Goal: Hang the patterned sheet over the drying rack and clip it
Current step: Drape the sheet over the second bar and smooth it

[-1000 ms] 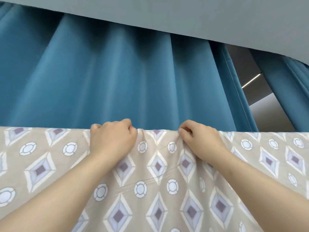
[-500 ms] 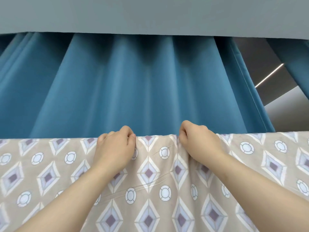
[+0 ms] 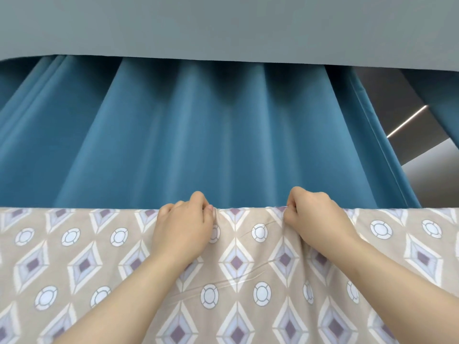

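Head view: left hand (image 3: 182,225) and right hand (image 3: 315,214) each pinch the patterned sheet (image 3: 248,269), its top edge running left-right.

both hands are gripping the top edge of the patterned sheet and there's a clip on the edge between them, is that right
Not quite. The head view shows no clip between them: that stretch of the edge is bare, slightly bunched fabric. The rest holds: the left hand and the right hand each grip the top edge of the patterned sheet.

patterned sheet (image 3: 238,264): 1 | hands: 2, left hand (image 3: 182,228), right hand (image 3: 315,219) | blue curtains (image 3: 198,135): 2
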A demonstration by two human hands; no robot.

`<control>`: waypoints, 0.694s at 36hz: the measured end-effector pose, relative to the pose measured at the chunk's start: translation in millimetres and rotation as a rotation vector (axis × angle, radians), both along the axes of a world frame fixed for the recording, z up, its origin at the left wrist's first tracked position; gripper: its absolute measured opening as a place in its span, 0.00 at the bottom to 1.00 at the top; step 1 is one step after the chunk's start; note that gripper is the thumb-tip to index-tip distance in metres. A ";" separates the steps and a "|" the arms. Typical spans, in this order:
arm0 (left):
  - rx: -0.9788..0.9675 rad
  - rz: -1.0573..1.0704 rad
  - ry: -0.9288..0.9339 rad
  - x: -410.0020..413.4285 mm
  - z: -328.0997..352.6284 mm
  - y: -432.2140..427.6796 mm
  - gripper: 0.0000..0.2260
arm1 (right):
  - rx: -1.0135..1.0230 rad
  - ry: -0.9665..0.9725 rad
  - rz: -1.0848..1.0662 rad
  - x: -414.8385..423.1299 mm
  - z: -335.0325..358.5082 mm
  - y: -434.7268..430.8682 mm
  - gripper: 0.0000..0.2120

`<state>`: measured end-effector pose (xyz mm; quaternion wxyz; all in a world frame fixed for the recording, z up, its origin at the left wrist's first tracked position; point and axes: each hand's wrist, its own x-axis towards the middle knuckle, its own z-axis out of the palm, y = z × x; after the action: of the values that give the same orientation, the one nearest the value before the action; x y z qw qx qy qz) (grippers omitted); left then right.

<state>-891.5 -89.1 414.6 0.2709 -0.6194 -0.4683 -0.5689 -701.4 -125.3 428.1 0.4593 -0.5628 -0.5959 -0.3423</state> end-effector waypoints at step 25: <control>-0.303 -0.132 0.102 -0.8 30.8 -12.6 0.13 | -0.143 -0.008 0.092 -4.6 26.4 -11.0 0.09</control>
<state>-892.4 -101.6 445.4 0.1598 -0.7109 -0.4926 -0.4759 -706.0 -136.4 454.6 0.4309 -0.5650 -0.6457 -0.2797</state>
